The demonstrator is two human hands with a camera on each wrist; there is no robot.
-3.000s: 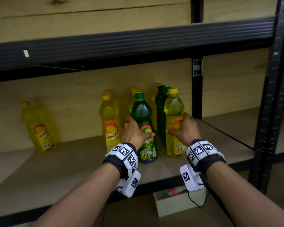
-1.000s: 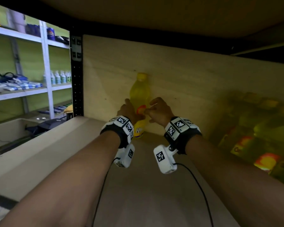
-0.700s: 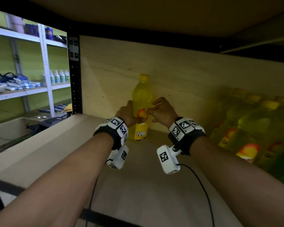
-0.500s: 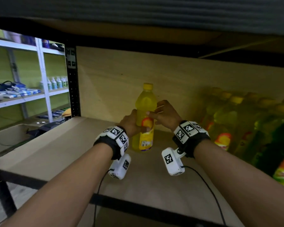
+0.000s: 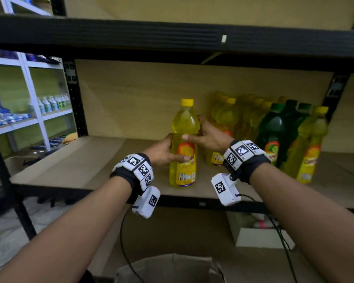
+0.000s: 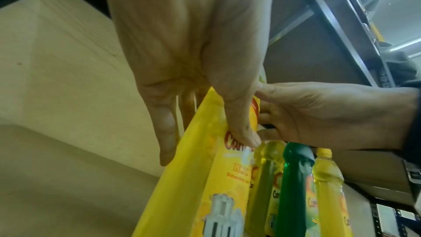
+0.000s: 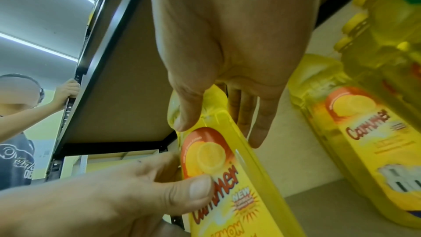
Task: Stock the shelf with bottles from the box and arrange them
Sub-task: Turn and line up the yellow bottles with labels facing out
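A yellow bottle (image 5: pixel 184 127) with a yellow cap stands upright near the front edge of the shelf board (image 5: pixel 80 160). My left hand (image 5: pixel 164 152) grips its label from the left, thumb across the front. My right hand (image 5: pixel 211 137) holds its shoulder from the right, thumb on the front. The left wrist view shows the left hand (image 6: pixel 193 60) on the bottle (image 6: pixel 205 177). The right wrist view shows the right hand (image 7: pixel 227 42) with fingers behind the bottle (image 7: pixel 227 177). A cluster of yellow and green bottles (image 5: pixel 274 131) stands just to the right.
An open cardboard box (image 5: pixel 168 266) lies below my arms on the floor. A white box (image 5: pixel 260 235) sits under the shelf. The upper shelf beam (image 5: pixel 172 35) hangs low overhead. Another person (image 7: pixel 18 132) holds the rack at the left.
Both hands left the grouped bottles and took the lone yellow bottle at the back wall. They have carried it forward and right, close to the group, and my head has pulled back.
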